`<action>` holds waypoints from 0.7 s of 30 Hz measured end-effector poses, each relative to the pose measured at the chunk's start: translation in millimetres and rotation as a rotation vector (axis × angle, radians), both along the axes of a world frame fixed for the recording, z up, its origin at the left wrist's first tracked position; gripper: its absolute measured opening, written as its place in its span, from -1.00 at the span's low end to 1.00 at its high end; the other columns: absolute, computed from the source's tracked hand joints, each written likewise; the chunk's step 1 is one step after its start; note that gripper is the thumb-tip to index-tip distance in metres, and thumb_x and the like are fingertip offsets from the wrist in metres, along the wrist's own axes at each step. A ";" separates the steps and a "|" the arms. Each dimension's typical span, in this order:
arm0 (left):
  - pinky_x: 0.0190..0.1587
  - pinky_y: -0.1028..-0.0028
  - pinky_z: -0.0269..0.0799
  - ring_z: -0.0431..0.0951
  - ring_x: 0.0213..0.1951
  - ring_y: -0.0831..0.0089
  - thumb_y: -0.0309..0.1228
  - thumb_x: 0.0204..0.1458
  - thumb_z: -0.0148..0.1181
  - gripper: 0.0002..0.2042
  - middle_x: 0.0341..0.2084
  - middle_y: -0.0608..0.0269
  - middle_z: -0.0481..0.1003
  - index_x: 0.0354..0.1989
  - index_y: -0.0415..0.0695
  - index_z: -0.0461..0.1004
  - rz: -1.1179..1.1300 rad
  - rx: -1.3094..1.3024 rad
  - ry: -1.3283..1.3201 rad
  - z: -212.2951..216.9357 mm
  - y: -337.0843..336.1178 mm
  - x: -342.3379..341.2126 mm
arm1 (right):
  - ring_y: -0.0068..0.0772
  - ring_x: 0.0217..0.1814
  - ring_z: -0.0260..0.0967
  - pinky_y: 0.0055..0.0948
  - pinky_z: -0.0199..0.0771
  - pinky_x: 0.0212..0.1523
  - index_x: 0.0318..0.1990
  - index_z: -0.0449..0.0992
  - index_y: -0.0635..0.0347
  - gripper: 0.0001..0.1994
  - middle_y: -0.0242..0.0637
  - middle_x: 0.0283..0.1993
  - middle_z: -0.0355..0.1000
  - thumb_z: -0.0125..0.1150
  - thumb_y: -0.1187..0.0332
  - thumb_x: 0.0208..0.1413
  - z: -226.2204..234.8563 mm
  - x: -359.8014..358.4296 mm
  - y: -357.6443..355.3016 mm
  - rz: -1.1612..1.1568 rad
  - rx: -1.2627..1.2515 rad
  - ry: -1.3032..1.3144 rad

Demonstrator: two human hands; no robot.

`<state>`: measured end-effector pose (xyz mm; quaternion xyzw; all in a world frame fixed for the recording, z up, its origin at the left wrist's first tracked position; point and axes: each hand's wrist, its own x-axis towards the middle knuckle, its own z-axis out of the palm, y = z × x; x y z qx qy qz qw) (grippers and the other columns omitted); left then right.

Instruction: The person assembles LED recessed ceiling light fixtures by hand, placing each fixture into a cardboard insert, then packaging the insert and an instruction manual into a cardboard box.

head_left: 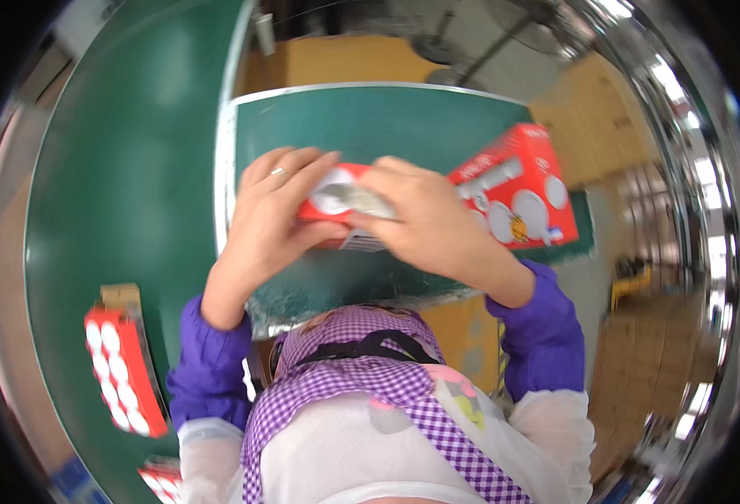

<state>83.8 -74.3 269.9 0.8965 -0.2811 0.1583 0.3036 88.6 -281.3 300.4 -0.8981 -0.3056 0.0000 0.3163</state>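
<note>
Both my hands hold one small red and white carton (336,200) above the middle of a green work table (370,126). My left hand (273,210) grips its left end, with a ring on one finger. My right hand (424,218) covers its right end and top, fingers curled over it. Much of the carton is hidden under my fingers. Just right of my right hand, a larger red box (525,189) with white round pictures lies tilted on the table.
A green conveyor belt (126,185) curves along the left. On it sits a red pack with rows of white circles (124,370), and another red pack (164,483) lower down. Cardboard boxes (647,361) stand at right. A fan stand (437,42) is behind the table.
</note>
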 end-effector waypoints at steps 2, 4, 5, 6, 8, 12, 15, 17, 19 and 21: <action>0.16 0.20 0.23 0.37 0.10 0.04 -0.18 -0.30 0.43 -0.32 0.02 0.04 0.44 0.10 -0.14 0.43 -0.028 0.009 0.006 3.8 -11.2 4.2 | 0.02 -0.20 0.43 -0.17 0.45 -0.22 -0.24 0.49 0.20 -0.74 -0.11 -0.22 0.44 0.29 0.31 -0.11 3.2 -6.1 -2.5 -0.123 -0.029 0.032; 0.17 0.25 0.24 0.37 0.12 0.10 -0.27 -0.24 0.43 -0.38 0.05 0.02 0.43 0.07 -0.21 0.44 -0.054 -0.012 -0.012 -7.1 -18.3 8.3 | 0.00 -0.26 0.47 -0.14 0.48 -0.27 -0.40 0.52 0.21 -0.73 -0.06 -0.32 0.46 0.35 0.25 -0.24 -6.1 -2.9 -4.5 -0.147 -0.046 0.098; 0.16 0.26 0.25 0.37 0.12 0.11 -0.33 -0.23 0.44 -0.39 0.07 0.02 0.42 0.08 -0.26 0.42 -0.044 0.015 0.003 -12.3 -12.8 6.9 | 0.00 -0.27 0.49 -0.13 0.48 -0.27 -0.43 0.54 0.22 -0.69 -0.02 -0.37 0.48 0.39 0.20 -0.32 -12.3 -1.4 1.9 -0.132 -0.009 0.074; 0.17 0.26 0.24 0.35 0.13 0.10 -0.39 -0.20 0.42 -0.40 0.09 0.02 0.39 0.09 -0.27 0.40 -0.027 -0.005 0.032 -12.4 -4.9 1.3 | 0.04 -0.38 0.50 -0.09 0.48 -0.34 -0.51 0.56 0.23 -0.76 0.00 -0.49 0.50 0.37 0.25 -0.31 -16.0 0.5 8.0 -0.060 0.093 0.004; 0.18 0.16 0.19 0.29 0.15 0.05 -0.28 -0.12 0.38 -0.40 0.12 -0.03 0.35 0.10 -0.29 0.37 -0.037 0.008 -0.003 -25.5 18.4 1.8 | 0.01 -0.43 0.51 -0.12 0.49 -0.43 -0.55 0.59 0.20 -0.77 -0.04 -0.54 0.50 0.32 0.28 -0.45 -21.0 5.6 26.2 -0.042 0.031 -0.142; 0.19 0.16 0.17 0.30 0.15 0.04 -0.38 0.00 0.29 -0.47 0.14 -0.05 0.33 0.14 -0.33 0.32 -0.149 0.111 -0.110 -38.4 17.1 18.9 | -0.14 -0.27 0.56 -0.19 0.56 -0.36 -0.46 0.64 0.17 -0.81 -0.14 -0.43 0.56 0.24 0.32 -0.29 -17.5 -13.9 15.8 -0.204 -0.134 -0.178; 0.17 0.16 0.21 0.32 0.12 0.06 -0.38 0.00 0.31 -0.46 0.08 -0.10 0.35 0.14 -0.34 0.31 -0.152 0.113 -0.113 -44.8 22.9 28.5 | -0.17 -0.23 0.56 -0.22 0.56 -0.32 -0.42 0.64 0.18 -0.79 -0.15 -0.39 0.58 0.24 0.30 -0.23 -27.5 -16.5 22.3 -0.288 -0.163 -0.205; 0.07 0.17 0.29 0.41 -0.01 0.08 -0.30 -0.05 0.37 -0.52 -0.05 -0.05 0.43 0.00 -0.31 0.41 -0.209 0.075 -0.202 -20.5 4.5 6.6 | -0.16 -0.22 0.56 -0.21 0.56 -0.31 -0.40 0.64 0.19 -0.77 -0.15 -0.36 0.58 0.24 0.27 -0.21 -38.0 -7.7 34.7 -0.299 -0.166 -0.263; -0.03 0.19 0.37 0.49 -0.14 0.09 -0.21 -0.10 0.43 -0.56 -0.18 0.00 0.51 -0.14 -0.28 0.51 -0.246 0.031 -0.286 -9.2 -1.8 -3.7 | -0.15 -0.21 0.56 -0.21 0.56 -0.29 -0.38 0.64 0.20 -0.75 -0.15 -0.33 0.58 0.24 0.25 -0.19 -40.6 -6.2 40.8 -0.291 -0.173 -0.321; -0.04 0.18 0.37 0.49 -0.16 0.09 -0.22 -0.12 0.44 -0.55 -0.20 0.01 0.51 -0.15 -0.30 0.51 -0.261 -0.010 -0.298 -8.1 -2.2 -5.5 | -0.11 -0.20 0.55 -0.18 0.56 -0.27 -0.36 0.63 0.22 -0.72 -0.13 -0.30 0.57 0.23 0.20 -0.15 -39.8 -8.4 42.3 -0.242 -0.199 -0.366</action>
